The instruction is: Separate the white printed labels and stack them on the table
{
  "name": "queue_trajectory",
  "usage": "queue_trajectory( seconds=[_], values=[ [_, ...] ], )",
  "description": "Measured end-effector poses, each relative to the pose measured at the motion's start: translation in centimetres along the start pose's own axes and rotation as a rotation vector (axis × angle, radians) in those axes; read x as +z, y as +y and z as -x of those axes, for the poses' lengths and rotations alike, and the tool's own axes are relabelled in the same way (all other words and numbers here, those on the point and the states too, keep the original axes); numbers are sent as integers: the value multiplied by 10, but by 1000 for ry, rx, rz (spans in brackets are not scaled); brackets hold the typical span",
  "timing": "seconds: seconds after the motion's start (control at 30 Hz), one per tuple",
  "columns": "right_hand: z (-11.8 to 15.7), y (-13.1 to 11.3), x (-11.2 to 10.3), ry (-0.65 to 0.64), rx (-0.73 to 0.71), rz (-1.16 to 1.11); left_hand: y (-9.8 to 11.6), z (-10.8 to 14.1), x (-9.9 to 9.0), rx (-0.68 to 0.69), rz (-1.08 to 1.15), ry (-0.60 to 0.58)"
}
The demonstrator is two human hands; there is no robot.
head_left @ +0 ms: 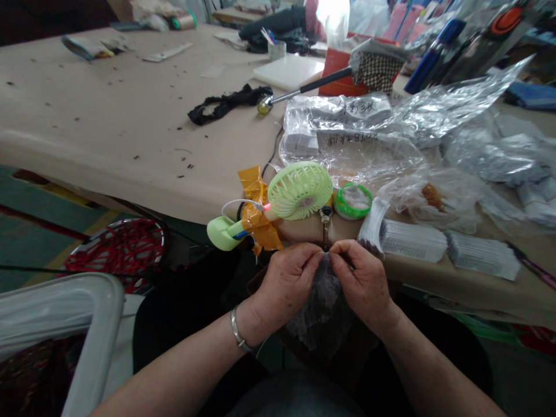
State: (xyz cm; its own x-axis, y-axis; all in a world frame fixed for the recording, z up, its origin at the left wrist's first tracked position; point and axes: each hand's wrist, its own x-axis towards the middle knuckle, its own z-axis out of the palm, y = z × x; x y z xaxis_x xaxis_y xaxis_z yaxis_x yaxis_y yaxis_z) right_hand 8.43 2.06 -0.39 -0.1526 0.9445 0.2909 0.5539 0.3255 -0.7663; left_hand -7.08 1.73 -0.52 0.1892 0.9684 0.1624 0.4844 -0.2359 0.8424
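My left hand, with a silver bangle at the wrist, is closed in a pinch at the table's front edge. Opposite it my right hand pinches as well, the two sets of fingertips almost touching. A small pale bit shows between them, too small to name. Just beyond the fingertips, a slim metal rod with a dark collar points towards me. Below the hands, translucent plastic scraps lie over my lap. A light green fan is fixed to the edge with brown tape, left of the rod.
A green-rimmed round tub stands right of the rod. Stacks of printed paper slips lie along the right edge. Clear plastic bags cover the table behind. A white bin and a red-strapped stool are at lower left.
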Motion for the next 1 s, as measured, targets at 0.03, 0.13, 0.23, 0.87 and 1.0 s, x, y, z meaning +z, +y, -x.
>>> queue_trajectory(
  seconds=[0.03,0.13,0.23,0.87,1.0],
  values=[
    [0,0,0,1,2,1,0,0,0,4,-1,1],
    [0,1,1,8,10,6,-3,-3,2,13,-1,4],
    [-1,2,2,21,14,-1,-4,-5,3,11,-7,19],
    [29,32,-65,272,-300,560,-35,33,19,-36,-139,-35],
    [25,47,-59,292,-292,610,-35,39,25,-47,-122,-85]
  ],
)
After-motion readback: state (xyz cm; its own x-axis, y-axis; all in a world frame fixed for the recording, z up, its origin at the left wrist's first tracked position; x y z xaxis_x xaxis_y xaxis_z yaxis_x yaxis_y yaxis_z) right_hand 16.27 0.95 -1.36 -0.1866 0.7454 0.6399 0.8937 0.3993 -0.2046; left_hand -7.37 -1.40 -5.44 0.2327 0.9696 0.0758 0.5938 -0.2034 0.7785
